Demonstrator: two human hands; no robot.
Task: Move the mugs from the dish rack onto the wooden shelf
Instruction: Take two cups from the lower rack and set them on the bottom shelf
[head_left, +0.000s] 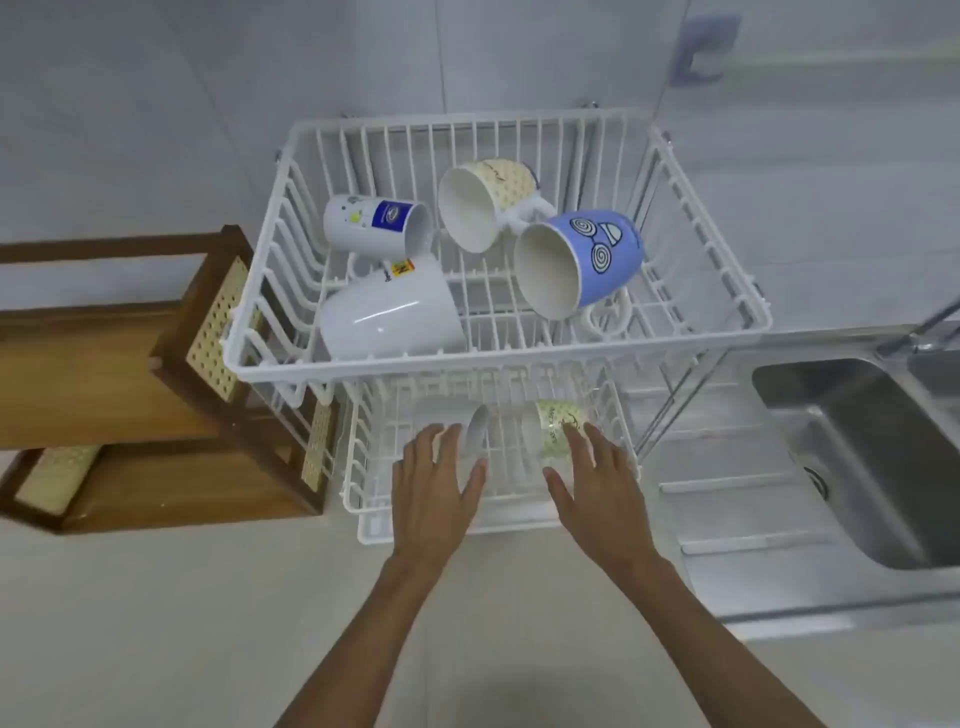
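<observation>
Both hands — left (435, 478), right (597, 480) — reach palm-down, fingers spread, over the dish rack (498, 358)'s lower tier.

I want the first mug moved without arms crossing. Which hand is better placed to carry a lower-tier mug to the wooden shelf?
Probably the left hand: it is open over the clear mug on the lower tier, and the wooden shelf is on its side. The right hand would have to cross over.

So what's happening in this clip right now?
A person reaches both open hands, left hand and right hand, into the lower tier of a white dish rack, toward a pale mug lying there. Nothing is held yet. Four mugs, including a blue mug, lie in the upper tier. The wooden shelf to the left holds no mugs.
</observation>
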